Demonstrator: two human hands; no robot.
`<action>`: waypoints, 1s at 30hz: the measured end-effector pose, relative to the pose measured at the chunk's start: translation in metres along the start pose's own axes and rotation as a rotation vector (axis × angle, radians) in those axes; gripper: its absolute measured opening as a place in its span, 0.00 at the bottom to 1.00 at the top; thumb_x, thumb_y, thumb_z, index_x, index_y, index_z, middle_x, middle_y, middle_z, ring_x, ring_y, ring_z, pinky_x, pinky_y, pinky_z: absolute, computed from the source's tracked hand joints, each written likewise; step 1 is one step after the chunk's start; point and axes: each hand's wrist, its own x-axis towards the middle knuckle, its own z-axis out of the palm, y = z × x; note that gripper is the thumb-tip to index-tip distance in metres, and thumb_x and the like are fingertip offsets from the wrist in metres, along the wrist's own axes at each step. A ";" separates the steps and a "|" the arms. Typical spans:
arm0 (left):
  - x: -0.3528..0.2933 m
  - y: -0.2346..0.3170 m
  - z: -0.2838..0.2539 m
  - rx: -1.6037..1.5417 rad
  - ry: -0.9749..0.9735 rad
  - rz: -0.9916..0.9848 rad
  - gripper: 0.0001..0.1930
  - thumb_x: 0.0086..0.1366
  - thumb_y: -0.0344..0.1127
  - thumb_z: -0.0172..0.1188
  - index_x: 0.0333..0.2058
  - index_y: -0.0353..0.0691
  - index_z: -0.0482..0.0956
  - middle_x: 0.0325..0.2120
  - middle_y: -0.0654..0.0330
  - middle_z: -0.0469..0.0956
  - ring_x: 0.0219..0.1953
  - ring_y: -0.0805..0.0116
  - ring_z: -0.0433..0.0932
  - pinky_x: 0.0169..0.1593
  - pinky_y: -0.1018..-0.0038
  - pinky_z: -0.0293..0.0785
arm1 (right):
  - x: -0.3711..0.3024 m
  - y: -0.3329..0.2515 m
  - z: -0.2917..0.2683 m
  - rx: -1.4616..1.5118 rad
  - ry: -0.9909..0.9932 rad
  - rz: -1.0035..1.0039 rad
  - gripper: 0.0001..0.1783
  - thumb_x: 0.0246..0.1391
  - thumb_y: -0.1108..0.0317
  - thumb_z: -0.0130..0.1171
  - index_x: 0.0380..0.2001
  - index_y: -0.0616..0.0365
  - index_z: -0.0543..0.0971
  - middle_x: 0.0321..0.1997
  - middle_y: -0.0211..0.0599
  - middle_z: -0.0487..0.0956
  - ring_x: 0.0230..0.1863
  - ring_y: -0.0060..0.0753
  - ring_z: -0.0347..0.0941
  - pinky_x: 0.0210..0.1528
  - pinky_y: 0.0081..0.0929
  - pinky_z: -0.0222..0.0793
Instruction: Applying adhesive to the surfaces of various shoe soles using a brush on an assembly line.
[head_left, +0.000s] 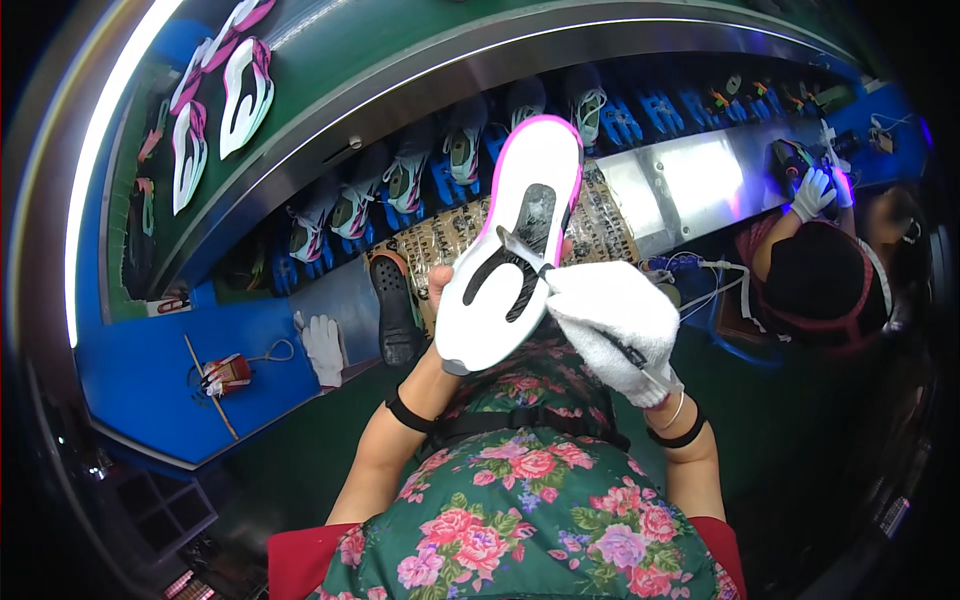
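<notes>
A white shoe sole with a pink rim and a dark U-shaped inset is tilted up before my chest. My left hand, bare, grips it from beneath; its thumb shows at the left edge and most of the fingers are hidden behind the sole. In a white glove, my right hand is closed around a slim brush. The brush's flat tip lies on or just over the sole near the dark inset; whether it touches I cannot tell. Its thin handle comes out below the glove.
Several shoes stand in a row on blue holders beyond a conveyor. A black clog-like shoe and a white glove lie at left, near a blue table with a red container. A co-worker works at right.
</notes>
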 end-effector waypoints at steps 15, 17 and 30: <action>0.004 -0.011 0.015 0.119 0.172 0.065 0.48 0.64 0.69 0.54 0.74 0.45 0.53 0.70 0.43 0.60 0.71 0.44 0.61 0.72 0.45 0.58 | 0.027 -0.003 0.000 -0.089 -0.016 -0.135 0.15 0.42 0.77 0.70 0.38 0.58 0.87 0.43 0.42 0.87 0.45 0.44 0.84 0.49 0.37 0.79; -0.001 -0.017 -0.008 -0.113 0.033 0.068 0.42 0.67 0.69 0.52 0.70 0.46 0.63 0.65 0.51 0.71 0.65 0.51 0.71 0.69 0.53 0.68 | 0.029 0.002 0.001 -0.080 -0.035 -0.118 0.16 0.43 0.78 0.69 0.39 0.58 0.87 0.44 0.42 0.87 0.46 0.45 0.84 0.50 0.37 0.79; -0.009 -0.030 -0.040 -0.058 0.030 0.011 0.38 0.67 0.61 0.57 0.68 0.44 0.65 0.62 0.50 0.72 0.64 0.50 0.72 0.67 0.50 0.68 | 0.018 0.006 0.004 -0.025 -0.272 -0.174 0.26 0.56 0.71 0.65 0.59 0.54 0.79 0.62 0.44 0.79 0.61 0.43 0.76 0.66 0.37 0.68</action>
